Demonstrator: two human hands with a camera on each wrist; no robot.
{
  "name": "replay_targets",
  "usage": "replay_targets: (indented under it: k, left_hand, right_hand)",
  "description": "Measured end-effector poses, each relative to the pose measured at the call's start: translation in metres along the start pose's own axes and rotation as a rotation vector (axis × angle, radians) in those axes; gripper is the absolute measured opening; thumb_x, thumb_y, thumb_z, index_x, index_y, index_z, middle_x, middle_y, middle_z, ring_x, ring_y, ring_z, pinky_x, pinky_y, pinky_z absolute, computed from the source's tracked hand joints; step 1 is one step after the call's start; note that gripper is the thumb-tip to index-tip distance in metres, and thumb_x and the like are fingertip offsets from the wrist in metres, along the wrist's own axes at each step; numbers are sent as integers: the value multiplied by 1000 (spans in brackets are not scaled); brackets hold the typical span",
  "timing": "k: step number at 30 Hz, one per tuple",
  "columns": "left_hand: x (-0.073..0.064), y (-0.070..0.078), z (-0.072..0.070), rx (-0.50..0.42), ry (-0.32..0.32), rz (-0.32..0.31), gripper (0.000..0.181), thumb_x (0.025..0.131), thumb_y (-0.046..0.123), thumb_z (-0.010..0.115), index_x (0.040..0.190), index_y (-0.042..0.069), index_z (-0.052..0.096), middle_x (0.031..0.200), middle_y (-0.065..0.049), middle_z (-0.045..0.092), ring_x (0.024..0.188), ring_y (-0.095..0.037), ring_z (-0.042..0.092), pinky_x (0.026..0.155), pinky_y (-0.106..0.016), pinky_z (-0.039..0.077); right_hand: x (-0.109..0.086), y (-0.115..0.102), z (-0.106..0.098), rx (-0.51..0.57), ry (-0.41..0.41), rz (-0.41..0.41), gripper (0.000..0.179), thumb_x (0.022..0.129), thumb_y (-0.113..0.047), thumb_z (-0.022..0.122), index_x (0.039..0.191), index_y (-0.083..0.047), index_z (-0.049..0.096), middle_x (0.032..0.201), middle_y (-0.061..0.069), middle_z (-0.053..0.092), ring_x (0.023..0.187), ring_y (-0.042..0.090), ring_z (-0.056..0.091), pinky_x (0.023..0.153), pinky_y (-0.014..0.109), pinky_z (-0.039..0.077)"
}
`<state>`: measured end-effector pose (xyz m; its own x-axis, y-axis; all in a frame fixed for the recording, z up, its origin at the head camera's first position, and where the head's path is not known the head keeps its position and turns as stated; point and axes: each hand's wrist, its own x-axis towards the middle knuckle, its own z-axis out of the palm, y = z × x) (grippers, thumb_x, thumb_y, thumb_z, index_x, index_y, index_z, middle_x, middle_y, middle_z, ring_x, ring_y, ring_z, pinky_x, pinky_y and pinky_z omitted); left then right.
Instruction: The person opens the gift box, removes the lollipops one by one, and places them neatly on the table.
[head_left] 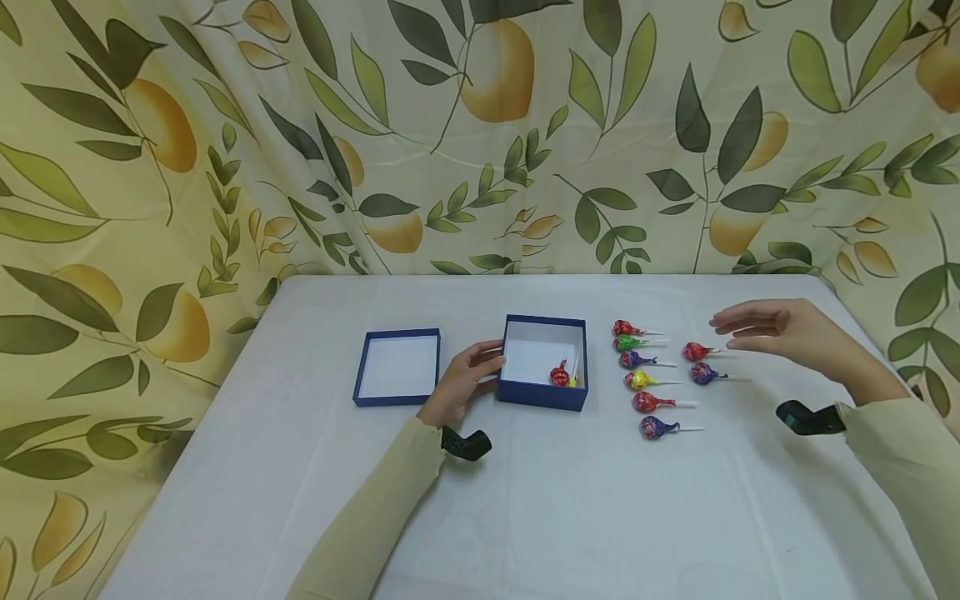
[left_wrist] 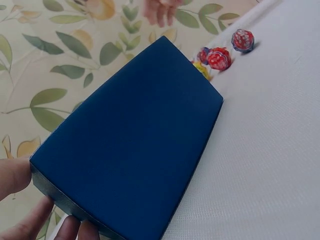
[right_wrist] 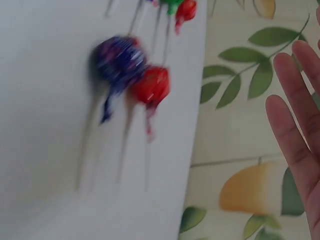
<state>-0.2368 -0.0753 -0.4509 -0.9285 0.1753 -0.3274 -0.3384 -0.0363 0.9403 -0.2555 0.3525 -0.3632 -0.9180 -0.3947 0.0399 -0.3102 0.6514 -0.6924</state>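
Note:
A blue box [head_left: 543, 396] with a white inside stands uncovered mid-table, holding a red-wrapped lollipop [head_left: 559, 374] and a partly hidden yellow one [head_left: 573, 381]. My left hand [head_left: 467, 379] rests its fingertips against the box's left side; the thumb touches near the rim corner in the left wrist view. Over the table's right side hovers my right hand [head_left: 787, 337], fingers extended and holding nothing. Just left of it lie a red lollipop [head_left: 697, 352] and a purple lollipop [right_wrist: 120, 60]. Farther left runs a column of several lollipops, among them a green one [head_left: 628, 342].
The box's blue-rimmed lid [head_left: 397, 401] lies left of the left hand, white inside facing up. A white cloth covers the table [head_left: 570, 508]. Behind it hangs a fruit-patterned curtain [head_left: 480, 217]. Each wrist carries a black camera.

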Motion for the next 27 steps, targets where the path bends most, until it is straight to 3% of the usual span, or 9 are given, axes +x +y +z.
replay_targets:
  k: [5,12,19,27]
  left_hand:
    - [0,0,-2,-6,-9,5,42,92,15,59,133,12,50,134,-10,52,113,-20,54,100,-38,47]
    - [0,2,-2,0,1,-7,42,92,17,60,133,13,50,135,-10,52,116,-22,54,102,-39,46]
    - [1,3,-3,2,-11,-20,44,93,18,59,135,13,48,137,-11,51,119,-23,52,103,-40,45]
    - [3,3,-3,12,-22,-46,45,93,15,58,136,9,47,137,-13,50,121,-25,51,104,-41,44]
  right_hand:
    - [22,-32,2,-61,-54,14,30,84,-12,70,113,-5,66,99,-22,66,88,-10,61,73,8,48]
    - [59,-73,12,-128,-174,-61,27,83,-16,72,109,-9,68,112,10,68,91,-2,63,78,11,51]
    - [96,-100,33,-135,-307,-137,26,81,-12,73,107,-9,69,110,9,68,101,21,65,87,29,56]
    - [127,-110,65,-106,-440,-240,25,80,-7,73,105,-4,69,106,14,69,99,27,66,89,42,54]
